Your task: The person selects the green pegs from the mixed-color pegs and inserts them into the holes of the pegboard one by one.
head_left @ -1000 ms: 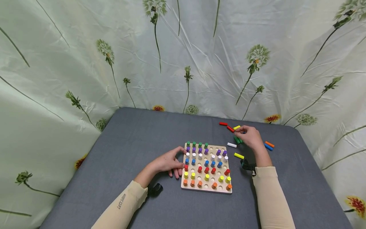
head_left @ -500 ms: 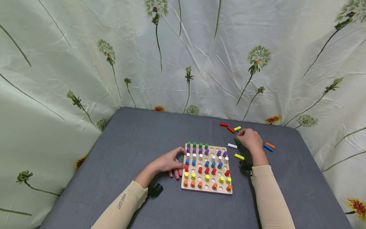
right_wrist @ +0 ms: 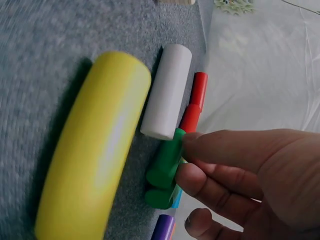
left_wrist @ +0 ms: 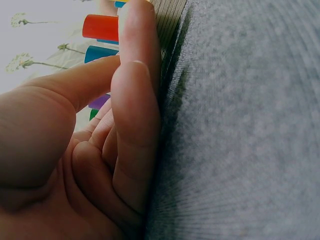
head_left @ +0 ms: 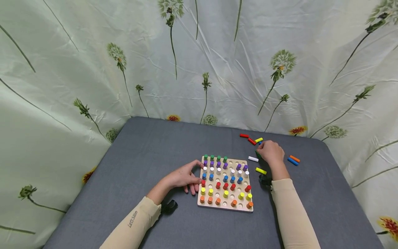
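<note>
The wooden pegboard (head_left: 232, 195) holds rows of coloured pegs, with several bare holes. At its left edge, my left hand (head_left: 183, 176) grips the board with thumb and fingers; in the left wrist view the hand (left_wrist: 90, 150) lies beside a red peg (left_wrist: 101, 27) and a blue peg (left_wrist: 100, 54). Beyond the board's right side, my right hand (head_left: 271, 151) is over loose pegs. In the right wrist view the hand (right_wrist: 270, 167) pinches a green peg (right_wrist: 165, 162) between thumb and finger; another green peg (right_wrist: 159, 198) lies against it.
Loose on the grey table (head_left: 155, 145) lie a white peg (head_left: 253, 159), a yellow peg (head_left: 261, 171), red pegs (head_left: 244, 136), another yellow peg (head_left: 258, 140), and an orange peg (head_left: 294, 158) beside a blue peg (head_left: 293, 162). A flowered curtain (head_left: 186, 97) hangs behind.
My right hand has moved slightly back from the red and yellow pegs, down onto the green pegs, its fingers drawn together. The left hand stays at the board's edge.
</note>
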The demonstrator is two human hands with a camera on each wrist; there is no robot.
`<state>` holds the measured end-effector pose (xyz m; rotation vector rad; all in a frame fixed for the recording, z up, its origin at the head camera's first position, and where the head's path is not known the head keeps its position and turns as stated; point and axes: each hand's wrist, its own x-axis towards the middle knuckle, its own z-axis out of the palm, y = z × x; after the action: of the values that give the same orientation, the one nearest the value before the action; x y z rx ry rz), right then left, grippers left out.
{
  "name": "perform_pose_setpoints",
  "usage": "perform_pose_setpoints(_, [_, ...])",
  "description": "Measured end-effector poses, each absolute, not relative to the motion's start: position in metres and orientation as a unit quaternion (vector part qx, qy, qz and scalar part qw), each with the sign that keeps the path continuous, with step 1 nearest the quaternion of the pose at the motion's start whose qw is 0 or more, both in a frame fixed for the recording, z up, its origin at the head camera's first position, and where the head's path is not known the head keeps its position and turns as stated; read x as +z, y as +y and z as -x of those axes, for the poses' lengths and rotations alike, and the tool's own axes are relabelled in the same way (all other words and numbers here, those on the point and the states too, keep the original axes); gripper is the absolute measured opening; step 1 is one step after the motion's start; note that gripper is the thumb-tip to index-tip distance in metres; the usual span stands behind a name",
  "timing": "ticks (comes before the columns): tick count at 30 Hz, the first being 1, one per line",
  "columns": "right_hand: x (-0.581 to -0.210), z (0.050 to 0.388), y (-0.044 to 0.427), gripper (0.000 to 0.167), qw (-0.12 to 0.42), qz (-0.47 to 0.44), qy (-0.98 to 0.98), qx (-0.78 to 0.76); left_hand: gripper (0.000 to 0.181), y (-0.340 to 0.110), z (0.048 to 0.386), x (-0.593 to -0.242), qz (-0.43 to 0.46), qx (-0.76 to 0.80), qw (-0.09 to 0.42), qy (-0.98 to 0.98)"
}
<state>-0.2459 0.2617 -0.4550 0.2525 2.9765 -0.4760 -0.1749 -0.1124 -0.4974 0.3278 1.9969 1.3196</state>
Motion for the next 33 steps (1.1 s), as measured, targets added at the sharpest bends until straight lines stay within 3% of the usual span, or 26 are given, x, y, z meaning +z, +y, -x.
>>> perform_pose_setpoints(23, [-0.453,0.248,0.249,0.023,0.084,-0.057,0.988,-0.117,0.046,-0.112,0.173,-0.497,-0.126,0.514,0.35,0.773])
perform_pose_setpoints(33, [-0.452,0.24,0.246,0.019,0.02,-0.042,0.977,-0.207,0.044,-0.112,0.173,-0.496,-0.127,0.516,0.35,0.772])
